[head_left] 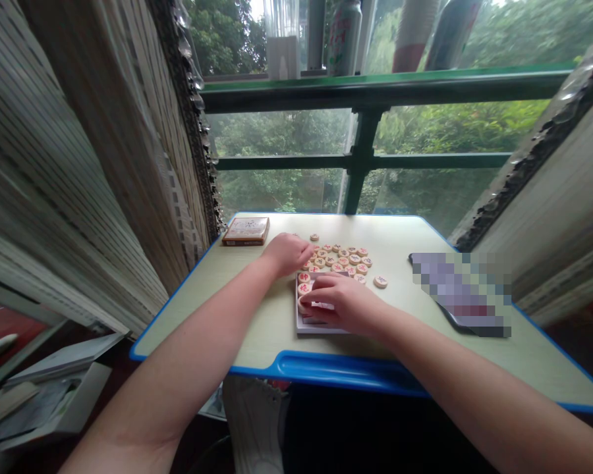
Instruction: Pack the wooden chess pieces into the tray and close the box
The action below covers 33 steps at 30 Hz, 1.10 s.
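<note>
While my right hand pinches a pale round wooden disc inside the open white rectangular box, my left hand, apart, its grip unclear, sits beside loose red- and dark-lettered wooden discs; a stray knuckle could scatter them.

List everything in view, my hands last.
Table: one, cream, centre
Loose discs: about twenty, pale, mid-table
Tray: one, white, under right hand
Closed box: one, brown, far left corner
Pixelated object: one, dark, table's right
Curtains: two, pale and brown, sides
Railing: one, green, window
Cans: two, one dark, ledge
Cup: one, white-red, between cans
Container: one, clear, ledge
Trees: several, green, outside
Open box: one, white, lower left
Left hand: one, by discs
Right hand: one, over tray
</note>
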Motion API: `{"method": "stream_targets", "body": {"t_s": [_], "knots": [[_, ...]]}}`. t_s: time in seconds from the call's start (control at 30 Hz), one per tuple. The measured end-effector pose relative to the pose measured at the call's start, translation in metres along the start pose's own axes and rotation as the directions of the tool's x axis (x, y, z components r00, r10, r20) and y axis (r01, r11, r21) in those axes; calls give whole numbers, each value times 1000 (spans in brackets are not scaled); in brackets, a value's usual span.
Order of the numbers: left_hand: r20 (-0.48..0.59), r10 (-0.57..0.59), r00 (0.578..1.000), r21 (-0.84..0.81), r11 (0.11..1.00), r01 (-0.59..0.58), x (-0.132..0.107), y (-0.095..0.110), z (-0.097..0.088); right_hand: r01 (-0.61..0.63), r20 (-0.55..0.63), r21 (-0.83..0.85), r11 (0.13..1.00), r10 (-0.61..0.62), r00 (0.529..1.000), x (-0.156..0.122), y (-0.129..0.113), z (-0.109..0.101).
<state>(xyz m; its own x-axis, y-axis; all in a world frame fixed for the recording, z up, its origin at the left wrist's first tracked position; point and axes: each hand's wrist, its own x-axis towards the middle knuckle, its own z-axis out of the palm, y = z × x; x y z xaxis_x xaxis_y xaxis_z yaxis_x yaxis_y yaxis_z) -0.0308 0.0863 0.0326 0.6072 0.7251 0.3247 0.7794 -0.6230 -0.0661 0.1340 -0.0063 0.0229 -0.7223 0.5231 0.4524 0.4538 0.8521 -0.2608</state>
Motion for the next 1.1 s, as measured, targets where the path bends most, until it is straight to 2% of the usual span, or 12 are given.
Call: {"method": "stream_targets", "body": {"t_s": [0.17,0.43,0.53,0.57,0.6,0.67,0.73,0.8,0.9,0.97,1.1], "knots": [[16,-4,1000,43,999,3,0,0,1,17,4,2,1000,-17,1000,1,1,-1],[-13,-19,1000,15,1000,19,-1,-1,0,-1,-10,32,999,1,1000,-1,4,0],[-27,-34,999,-9,999,34,-2,-3,0,-128,-102,0,992,128,987,-2,13,-15],[-31,-33,999,-22,999,32,-2,-3,1,-216,-142,-22,976,211,967,-3,19,-22],[-34,-29,999,-39,999,28,-2,-4,1,-324,-210,-34,945,310,927,-4,26,-30],[-37,-30,999,-96,995,26,-3,-4,2,-532,-310,-53,845,493,813,-7,42,-45],[-40,-59,997,-215,975,49,-3,-3,3,-687,-312,-134,714,628,713,-10,55,-55],[-31,-103,994,-396,915,83,-2,-1,3,-760,-255,-182,624,717,649,-13,62,-59],[29,-106,994,-614,783,101,-3,5,-1,-813,-286,-191,549,762,581,-15,63,-57],[68,-54,996,-646,759,85,-4,10,-5,-831,-302,-191,522,774,556,-15,62,-54],[93,25,995,-642,766,41,-7,18,-11,-857,-206,-226,463,837,507,-15,62,-50]]}}
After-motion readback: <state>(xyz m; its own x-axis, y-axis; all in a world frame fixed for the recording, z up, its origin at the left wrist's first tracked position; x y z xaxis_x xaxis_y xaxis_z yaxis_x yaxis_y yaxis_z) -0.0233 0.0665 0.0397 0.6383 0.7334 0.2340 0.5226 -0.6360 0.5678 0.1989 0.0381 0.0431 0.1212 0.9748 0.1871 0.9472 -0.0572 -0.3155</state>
